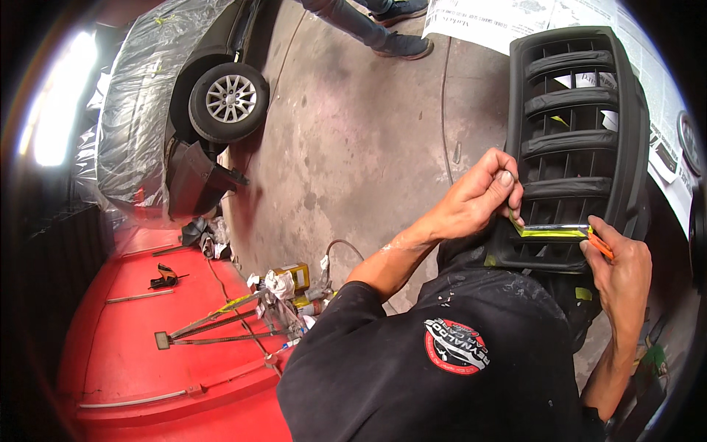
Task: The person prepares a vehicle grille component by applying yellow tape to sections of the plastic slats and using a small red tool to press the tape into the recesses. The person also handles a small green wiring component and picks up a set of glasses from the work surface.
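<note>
A black car grille (622,140) rests upright across my lap at the right, its slats running crosswise. Most slats look dull black; the lowest one (563,227) shows a shiny chrome strip with yellow-green masking tape (549,234) along it. My left hand (486,193) is closed, thumb pressed to the fingers, on the tape's left end. In my right hand (622,267) is a slim orange-handled cutter (601,246), held against the slat's right end. Its blade cannot be made out. Small yellow-green tape scraps (583,294) cling near the grille's lower edge.
Printed newspaper sheets (479,26) lie beyond the grille. Another person's shoes (403,46) stand on the concrete floor (346,147). A car under plastic sheeting (136,110) with a bare wheel (230,102) is at left. Cans and crumpled paper (280,283) crowd the red surface (213,376).
</note>
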Available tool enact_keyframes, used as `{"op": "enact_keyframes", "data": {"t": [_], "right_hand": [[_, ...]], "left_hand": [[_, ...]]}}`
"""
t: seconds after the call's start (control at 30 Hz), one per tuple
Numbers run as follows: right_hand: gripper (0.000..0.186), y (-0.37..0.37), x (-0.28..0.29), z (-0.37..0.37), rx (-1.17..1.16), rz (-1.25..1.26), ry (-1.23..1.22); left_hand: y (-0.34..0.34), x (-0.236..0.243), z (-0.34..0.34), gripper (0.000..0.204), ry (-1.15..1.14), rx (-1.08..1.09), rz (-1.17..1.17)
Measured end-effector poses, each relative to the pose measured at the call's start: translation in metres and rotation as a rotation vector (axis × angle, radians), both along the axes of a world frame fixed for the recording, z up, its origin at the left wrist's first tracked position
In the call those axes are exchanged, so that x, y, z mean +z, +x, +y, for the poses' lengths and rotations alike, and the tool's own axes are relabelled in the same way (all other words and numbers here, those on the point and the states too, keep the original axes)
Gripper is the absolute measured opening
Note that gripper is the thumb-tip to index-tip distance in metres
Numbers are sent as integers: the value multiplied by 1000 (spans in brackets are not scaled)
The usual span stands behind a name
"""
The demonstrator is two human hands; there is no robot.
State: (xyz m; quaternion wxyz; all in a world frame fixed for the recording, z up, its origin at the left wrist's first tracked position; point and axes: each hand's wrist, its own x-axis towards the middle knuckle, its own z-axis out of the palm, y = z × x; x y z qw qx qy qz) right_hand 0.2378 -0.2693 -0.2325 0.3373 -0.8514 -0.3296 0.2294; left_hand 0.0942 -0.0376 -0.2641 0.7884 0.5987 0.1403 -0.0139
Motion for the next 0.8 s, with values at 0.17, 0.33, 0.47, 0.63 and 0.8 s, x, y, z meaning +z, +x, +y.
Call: {"op": "enact_keyframes", "data": {"t": [0.17,0.33,0.47,0.63,0.8], "right_hand": [[31,-1,-8,4,36,-42,31],[31,-2,-10,6,74,-66,15],[36,-1,-17,-2,36,-71,74],[53,-9,-7,-2,-84,40,104],[38,-13,-21,0,-66,-167,355]], "left_hand": [[-6,-10,-6,25,-192,53,13],[-9,47,12,52,-216,313,-184],[-19,44,38,47,223,338,-109],[-12,41,3,59,809,52,-148],[1,38,-6,58,526,164,-384]]}}
